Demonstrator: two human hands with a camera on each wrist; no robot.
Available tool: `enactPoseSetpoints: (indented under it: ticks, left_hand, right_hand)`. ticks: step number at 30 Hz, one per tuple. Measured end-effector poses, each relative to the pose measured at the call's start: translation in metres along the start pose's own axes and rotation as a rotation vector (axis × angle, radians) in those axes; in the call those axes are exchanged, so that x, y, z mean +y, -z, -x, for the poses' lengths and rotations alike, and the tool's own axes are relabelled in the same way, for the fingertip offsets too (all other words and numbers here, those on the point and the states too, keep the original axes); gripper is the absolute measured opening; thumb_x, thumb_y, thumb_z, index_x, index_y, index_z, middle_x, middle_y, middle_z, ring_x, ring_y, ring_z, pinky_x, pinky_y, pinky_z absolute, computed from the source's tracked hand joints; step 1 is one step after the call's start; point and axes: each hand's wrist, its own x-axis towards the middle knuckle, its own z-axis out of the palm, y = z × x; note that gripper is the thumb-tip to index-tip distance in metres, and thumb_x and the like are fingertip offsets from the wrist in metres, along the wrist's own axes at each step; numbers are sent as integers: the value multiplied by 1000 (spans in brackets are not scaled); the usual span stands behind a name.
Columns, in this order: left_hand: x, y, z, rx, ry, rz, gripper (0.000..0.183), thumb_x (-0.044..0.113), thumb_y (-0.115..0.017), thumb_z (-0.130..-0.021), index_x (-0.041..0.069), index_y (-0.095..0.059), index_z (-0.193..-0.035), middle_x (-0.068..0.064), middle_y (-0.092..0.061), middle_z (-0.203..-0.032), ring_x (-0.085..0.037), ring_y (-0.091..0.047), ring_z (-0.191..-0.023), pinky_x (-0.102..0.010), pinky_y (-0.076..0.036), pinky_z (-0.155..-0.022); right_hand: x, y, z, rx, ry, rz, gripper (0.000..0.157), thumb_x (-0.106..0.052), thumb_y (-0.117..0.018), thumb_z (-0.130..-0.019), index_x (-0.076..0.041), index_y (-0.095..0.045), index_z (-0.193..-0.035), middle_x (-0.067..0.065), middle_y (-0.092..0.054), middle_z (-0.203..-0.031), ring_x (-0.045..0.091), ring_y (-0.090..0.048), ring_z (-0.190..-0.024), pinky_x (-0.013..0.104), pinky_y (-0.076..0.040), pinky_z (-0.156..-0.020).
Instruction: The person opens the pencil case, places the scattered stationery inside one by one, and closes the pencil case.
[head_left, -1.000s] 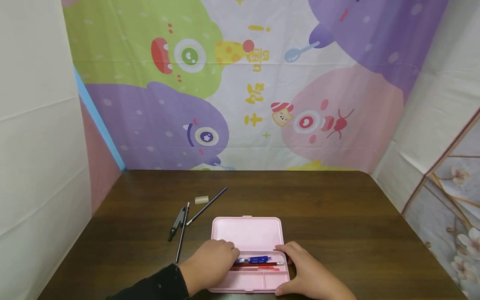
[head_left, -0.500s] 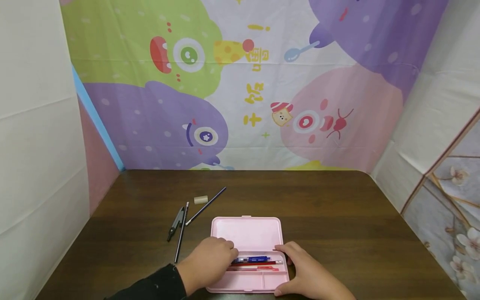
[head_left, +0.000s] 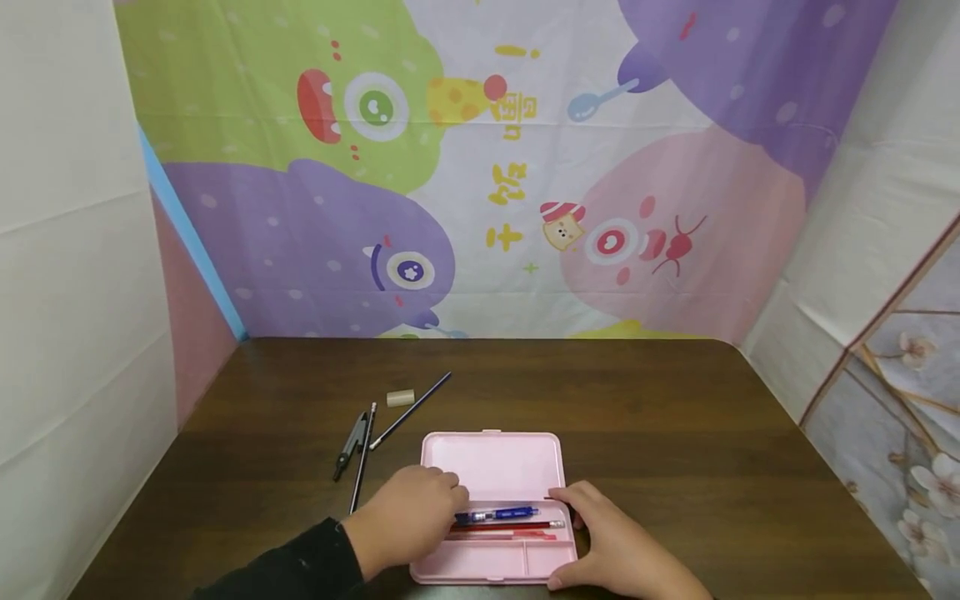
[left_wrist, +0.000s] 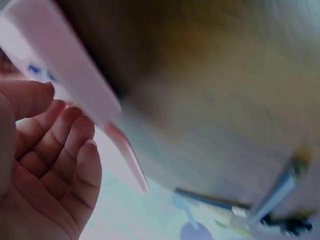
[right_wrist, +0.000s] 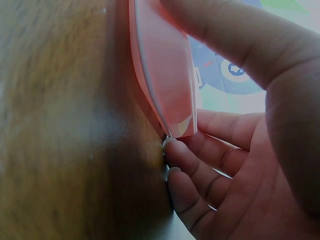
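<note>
A pink pencil case [head_left: 491,467] lies with its lid raised open on the table. In its long compartment are a blue pen [head_left: 502,514], a red pencil [head_left: 517,526] and a translucent red pen [head_left: 536,536]. My left hand [head_left: 412,512] is over the case's left side, covering the left ends of these. In the left wrist view, its fingers [left_wrist: 89,167] are loosely curled beside the case wall, with nothing visible between them and the thumb. My right hand [head_left: 615,542] grips the right side of the case, thumb at the front corner, fingers near the hinge.
Left of the case lie a compass [head_left: 351,447], a dark pencil [head_left: 363,458] and a blue-purple pencil [head_left: 412,411]. An eraser-like beige block [head_left: 401,398] sits behind them. A cartoon-print cloth [head_left: 487,292] hangs at the table's far edge.
My left hand has shifted a little left and away, uncovering more of the pens and pencil. The blue pen now sits slightly farther left in the case. My right hand stays put.
</note>
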Motion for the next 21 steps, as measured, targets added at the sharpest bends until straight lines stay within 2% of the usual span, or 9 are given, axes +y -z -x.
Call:
enactPoseSetpoints:
  ticks: [5,8,11,14,17,21]
  left_hand:
    - [-34,1,5,136,81,22,9,22,-69,-84,16,-62,-83,4,-60,-75,-14,-59,-67,-35,-51,-62]
    - [-57,1,12,169,167,21,9,20,-69,-82,15,-62,-84,3,-60,-75,-16,-59,-68,-37,-51,-62]
    - [-76,-1,22,159,233,2,10,19,-70,-81,14,-62,-86,3,-61,-77,-18,-61,-71,-38,-52,-63]
    - [-91,-4,32,149,271,-16,14,18,-71,-79,12,-61,-86,0,-61,-79,-20,-61,-72,-39,-52,-62]
    - [-102,-7,40,130,320,-24,21,19,-71,-79,8,-63,-95,-4,-64,-87,-23,-63,-78,-40,-53,-64]
    - [-110,-7,48,49,421,12,39,21,-71,-82,-1,-62,-113,-13,-64,-103,-30,-63,-93,-44,-54,-76]
  right_hand:
    - [-1,0,0,-13,-10,-8,93,-62,-81,-62,-12,-50,-135,-6,-49,-120,10,-50,-100,32,-46,-89]
    - [-1,-1,-1,-15,-12,-13,93,-62,-81,-62,-13,-50,-135,-6,-49,-119,10,-50,-100,32,-46,-89]
    - [-1,-2,-1,-17,-8,-15,93,-62,-81,-62,-13,-50,-135,-6,-49,-120,10,-50,-100,32,-46,-89]
    - [-1,-2,-1,-17,-8,-10,93,-63,-81,-62,-13,-50,-135,-6,-49,-120,10,-50,-100,32,-46,-88]
    - [-1,-1,0,-22,-24,-1,95,-64,-80,-62,-13,-50,-136,-6,-49,-122,11,-49,-101,33,-47,-89]
    - [-1,0,-1,-35,-50,9,97,-66,-79,-61,-14,-49,-137,-7,-48,-123,11,-49,-103,35,-47,-91]
